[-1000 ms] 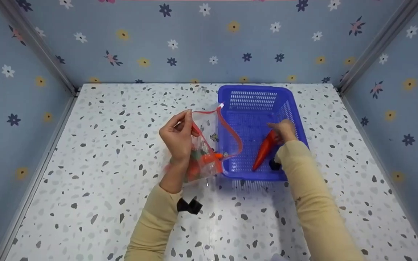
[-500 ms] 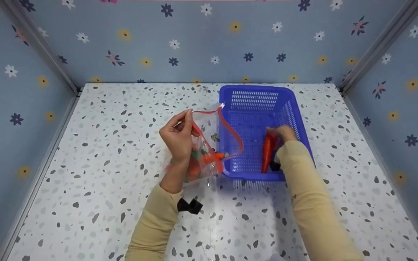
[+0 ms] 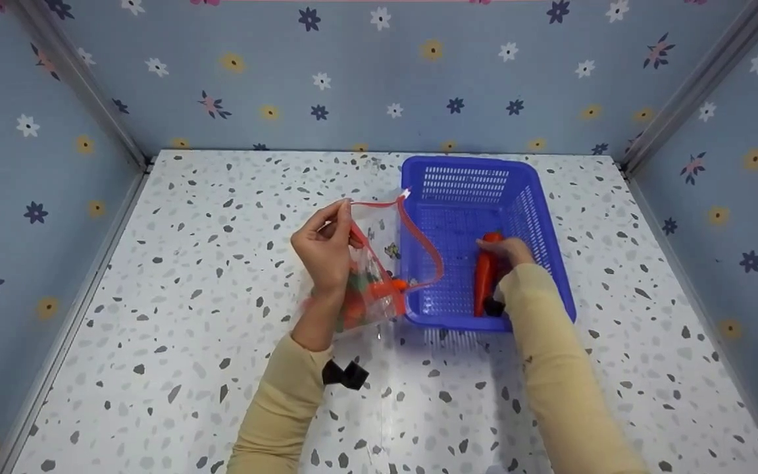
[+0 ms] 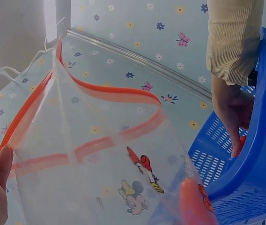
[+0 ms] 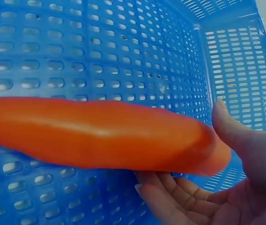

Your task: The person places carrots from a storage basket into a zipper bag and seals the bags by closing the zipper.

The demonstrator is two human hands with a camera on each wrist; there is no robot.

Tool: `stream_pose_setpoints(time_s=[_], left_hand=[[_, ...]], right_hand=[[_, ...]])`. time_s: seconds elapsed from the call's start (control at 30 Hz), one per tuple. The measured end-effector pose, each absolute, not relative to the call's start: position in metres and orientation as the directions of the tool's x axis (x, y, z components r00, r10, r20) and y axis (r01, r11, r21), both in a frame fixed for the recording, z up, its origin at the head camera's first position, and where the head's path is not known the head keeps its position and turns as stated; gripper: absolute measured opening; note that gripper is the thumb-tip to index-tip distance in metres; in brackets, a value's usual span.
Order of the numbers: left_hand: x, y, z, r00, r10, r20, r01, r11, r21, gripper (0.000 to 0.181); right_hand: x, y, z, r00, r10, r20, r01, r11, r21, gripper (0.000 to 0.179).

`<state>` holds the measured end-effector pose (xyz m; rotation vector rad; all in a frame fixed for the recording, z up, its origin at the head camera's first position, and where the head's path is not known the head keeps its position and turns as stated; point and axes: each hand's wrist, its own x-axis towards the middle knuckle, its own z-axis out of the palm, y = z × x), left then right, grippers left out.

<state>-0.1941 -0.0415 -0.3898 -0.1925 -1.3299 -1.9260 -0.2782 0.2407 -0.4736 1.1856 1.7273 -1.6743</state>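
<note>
Inside the blue plastic basket (image 3: 428,322), the right hand (image 3: 514,252) grips a large orange-red carrot (image 3: 484,280) near its thick end. In the right wrist view the thumb lies at one side of that carrot (image 5: 95,133) and curled fingers reach under it. To the left, the left hand (image 3: 326,250) pinches the red zip edge of a clear zip bag (image 4: 95,187) printed with cartoon figures. The bag's mouth gapes toward the basket, partly overlapping its left rim. Orange and green things (image 3: 353,303) lie in the bag, blurred by the plastic and partly hidden by the left wrist.
Both stand on a white speckled table (image 3: 221,230). Blue flowered walls (image 3: 353,66) enclose its back and sides. A black wrist mount (image 3: 346,375) sits on the left sleeve. In the left wrist view, a white cord (image 4: 11,72) hangs at the upper left.
The right hand has shifted slightly toward the front. The carrot in it has turned from a slant to nearly straight, its thin end toward the basket's front wall. The left hand holds still.
</note>
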Motion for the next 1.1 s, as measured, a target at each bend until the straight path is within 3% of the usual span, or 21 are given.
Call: stream_pose_setpoints(time_s=[0.13, 0.43, 0.7, 0.97, 1.1], left_hand=[[-0.191, -0.041, -0.385, -0.696, -0.512, 0.503, 0.653, -0.16, 0.741, 0.011], [-0.194, -0.042, -0.39, -0.665, -0.508, 0.548, 0.691, -0.139, 0.71, 0.012], [-0.193, -0.042, -0.387, -0.679, -0.512, 0.526, 0.674, -0.148, 0.724, 0.011], [-0.195, -0.044, -0.391, -0.676, -0.511, 0.531, 0.675, -0.141, 0.724, 0.011], [-0.202, -0.046, -0.401, -0.678, -0.509, 0.53, 0.674, -0.143, 0.725, 0.013]], right_hand=[[-0.277, 0.24, -0.471, -0.519, 0.249, -0.818, 0.813, -0.151, -0.562, 0.074], [-0.279, 0.241, -0.466, -0.613, 0.232, -0.755, 0.781, 0.036, -0.623, 0.047], [-0.287, 0.242, -0.458, -0.774, 0.147, -0.616, 0.631, 0.269, -0.728, 0.046], [-0.302, 0.235, -0.431, -0.798, 0.137, -0.587, 0.592, 0.358, -0.722, 0.064], [-0.301, 0.233, -0.415, -0.851, 0.125, -0.51, 0.511, 0.418, -0.751, 0.077]])
